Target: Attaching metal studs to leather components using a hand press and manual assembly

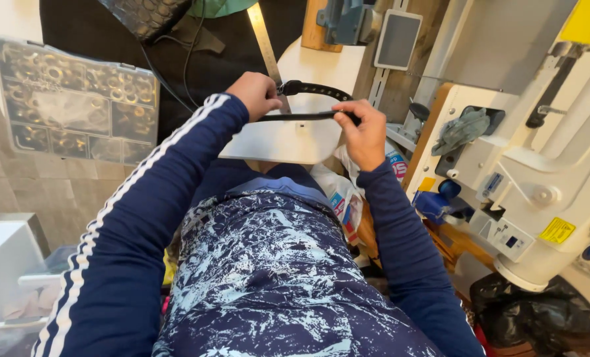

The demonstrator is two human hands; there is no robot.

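A black leather strap (308, 116) with a row of small holes is folded into a loop above a white board (288, 142). My left hand (255, 94) grips the strap at its buckle end on the left. My right hand (362, 132) pinches the other end of the loop between thumb and fingers. Both arms wear dark blue sleeves, the left one with white stripes.
A clear compartment box (77, 99) of metal rings and fittings lies at the left on a black surface. A white industrial sewing machine (533, 178) fills the right side. A metal ruler (263, 39) lies beyond the hands. Plastic bags (338, 192) and a black bag (540, 317) sit lower down.
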